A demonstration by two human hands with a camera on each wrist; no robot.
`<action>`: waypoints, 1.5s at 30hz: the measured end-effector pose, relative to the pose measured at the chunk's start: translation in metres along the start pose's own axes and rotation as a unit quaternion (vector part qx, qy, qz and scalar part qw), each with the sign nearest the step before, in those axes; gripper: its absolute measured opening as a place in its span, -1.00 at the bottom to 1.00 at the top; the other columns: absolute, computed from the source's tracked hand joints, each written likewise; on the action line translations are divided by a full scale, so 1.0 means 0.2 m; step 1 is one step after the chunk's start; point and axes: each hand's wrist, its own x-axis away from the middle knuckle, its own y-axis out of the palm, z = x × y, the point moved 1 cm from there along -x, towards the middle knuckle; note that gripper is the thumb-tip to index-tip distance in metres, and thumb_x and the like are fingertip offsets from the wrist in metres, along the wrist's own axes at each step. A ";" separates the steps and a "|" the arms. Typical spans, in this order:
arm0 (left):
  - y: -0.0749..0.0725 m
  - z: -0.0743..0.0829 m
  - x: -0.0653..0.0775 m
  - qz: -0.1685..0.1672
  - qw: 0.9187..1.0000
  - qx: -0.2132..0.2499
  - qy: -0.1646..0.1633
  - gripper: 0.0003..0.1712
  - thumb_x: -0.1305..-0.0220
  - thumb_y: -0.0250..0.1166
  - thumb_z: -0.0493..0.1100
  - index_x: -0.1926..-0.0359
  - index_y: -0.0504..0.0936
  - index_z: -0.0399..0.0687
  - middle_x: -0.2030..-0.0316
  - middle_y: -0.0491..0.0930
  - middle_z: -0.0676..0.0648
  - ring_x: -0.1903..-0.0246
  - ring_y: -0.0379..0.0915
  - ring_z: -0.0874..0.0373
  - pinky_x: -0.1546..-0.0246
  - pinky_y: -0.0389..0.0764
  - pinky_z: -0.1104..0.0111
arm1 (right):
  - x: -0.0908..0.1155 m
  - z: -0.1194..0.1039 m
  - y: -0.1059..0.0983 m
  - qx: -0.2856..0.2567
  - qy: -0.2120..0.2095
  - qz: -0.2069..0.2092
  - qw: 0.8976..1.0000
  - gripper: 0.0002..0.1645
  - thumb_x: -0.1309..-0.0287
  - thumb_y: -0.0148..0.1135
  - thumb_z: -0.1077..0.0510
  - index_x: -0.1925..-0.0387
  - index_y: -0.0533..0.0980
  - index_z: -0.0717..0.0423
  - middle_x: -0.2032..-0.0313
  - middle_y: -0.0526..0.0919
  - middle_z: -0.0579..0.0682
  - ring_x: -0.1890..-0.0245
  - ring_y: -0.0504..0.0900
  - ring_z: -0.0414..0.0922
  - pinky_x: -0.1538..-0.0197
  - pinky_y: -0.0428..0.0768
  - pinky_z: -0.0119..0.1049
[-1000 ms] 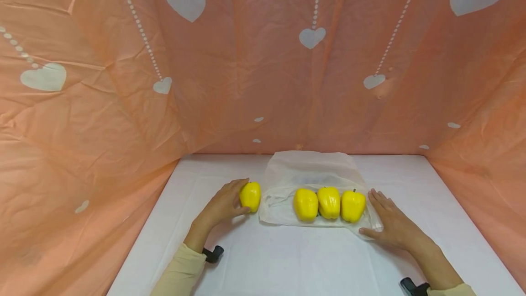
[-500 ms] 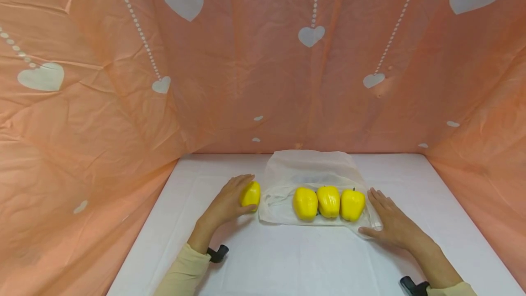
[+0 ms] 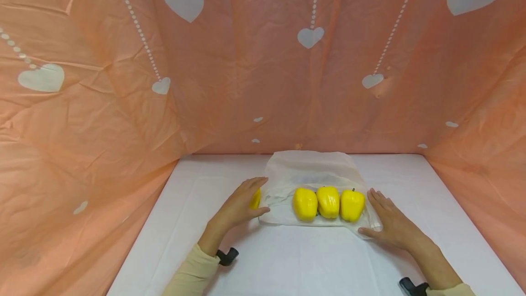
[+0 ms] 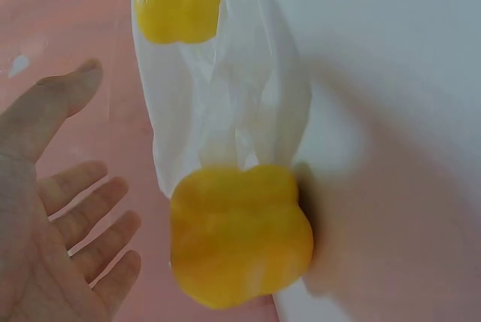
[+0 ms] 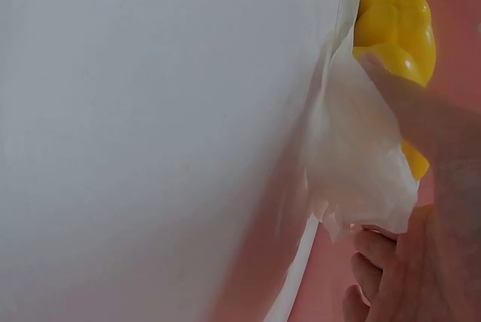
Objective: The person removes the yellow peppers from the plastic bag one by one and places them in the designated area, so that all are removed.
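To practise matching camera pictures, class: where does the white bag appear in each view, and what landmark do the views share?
Head: the white bag lies right of centre, in the lower half.
Left wrist: the bag fills the upper middle, reaching the top edge.
Right wrist: the bag is right of centre, narrowing upward.
Shared landmark: yellow peppers.

Bag (image 3: 312, 163), pepper (image 4: 240, 235) on white table (image 3: 304, 259)

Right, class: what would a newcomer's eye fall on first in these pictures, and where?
Probably the three bright yellow peppers, in a row on the crumpled white sheet on the table. A fourth pepper sits by the sheet's left end, largely hidden in the head view. Behind the table hangs an orange backdrop with pale hearts.
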 end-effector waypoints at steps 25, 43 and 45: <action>0.19 0.12 -0.13 -0.041 0.999 -0.028 -0.009 0.05 -0.31 0.54 0.21 -0.64 0.30 -0.06 -0.53 0.39 -0.13 -0.50 0.34 -0.08 -0.52 0.40 0.05 | 0.00 0.00 0.01 -0.009 -0.009 0.000 1.000 0.45 -0.13 0.50 -0.40 -0.66 0.01 0.38 -0.64 0.01 0.41 -0.62 0.01 0.41 -0.70 -0.28 0.07; 0.27 0.24 -0.22 -0.059 0.996 -0.065 -0.027 0.09 -0.29 0.52 0.29 -0.64 0.29 -0.09 -0.53 0.40 -0.10 -0.49 0.36 -0.04 -0.51 0.42 0.09 | -0.01 0.00 0.01 -0.008 -0.009 -0.004 1.000 0.45 -0.13 0.52 -0.38 -0.66 0.02 0.38 -0.65 0.01 0.41 -0.62 0.01 0.41 -0.70 -0.29 0.05; 0.27 0.25 -0.22 -0.061 0.996 -0.064 -0.029 0.10 -0.29 0.52 0.30 -0.64 0.29 -0.09 -0.54 0.40 -0.11 -0.49 0.36 -0.04 -0.52 0.41 0.09 | -0.02 0.00 0.01 -0.008 -0.007 -0.005 1.000 0.45 -0.12 0.52 -0.38 -0.66 0.02 0.38 -0.65 0.01 0.41 -0.62 0.00 0.41 -0.70 -0.26 0.09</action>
